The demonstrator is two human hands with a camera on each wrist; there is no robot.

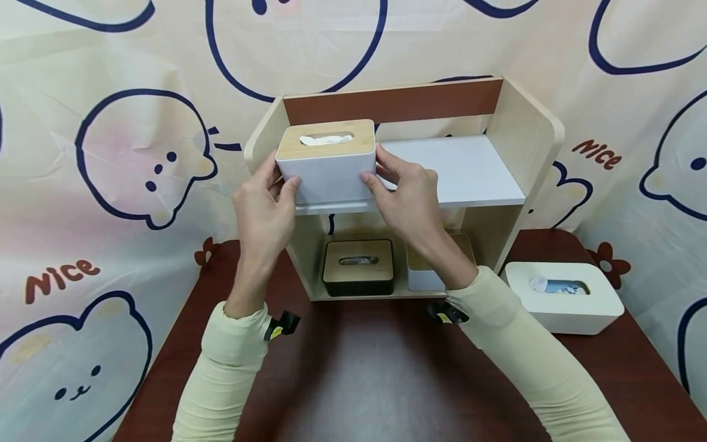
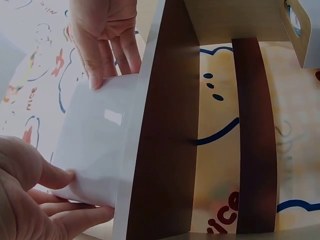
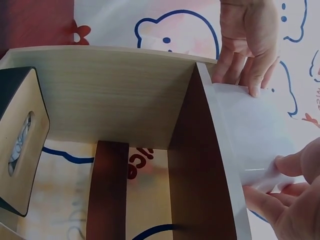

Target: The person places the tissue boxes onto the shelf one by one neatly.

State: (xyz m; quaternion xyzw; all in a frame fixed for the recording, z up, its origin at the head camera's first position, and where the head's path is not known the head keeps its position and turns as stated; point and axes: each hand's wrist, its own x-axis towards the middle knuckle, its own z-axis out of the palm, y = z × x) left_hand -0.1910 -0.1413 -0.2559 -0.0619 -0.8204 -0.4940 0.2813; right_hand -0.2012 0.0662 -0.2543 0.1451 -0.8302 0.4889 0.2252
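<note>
A white tissue box (image 1: pixel 334 178) with a light wooden lid and a tissue in its slot is at the left end of the white upper shelf (image 1: pixel 458 166). My left hand (image 1: pixel 265 209) grips its left side, thumb on the front face. On the opposite side my right hand (image 1: pixel 409 193) holds it the same way, thumb at the front right edge. In the left wrist view the white front of the tissue box (image 2: pixel 95 140) lies between both hands, against the shelf edge. The right wrist view shows the tissue box (image 3: pixel 252 130) likewise between the two hands.
On the lower shelf stand a black tissue box (image 1: pixel 359 270) with a wooden lid and a white one (image 1: pixel 425 279), partly behind my right forearm. An all-white tissue box (image 1: pixel 563 298) sits on the dark table (image 1: pixel 359 380), right of the wooden shelf unit (image 1: pixel 533 135).
</note>
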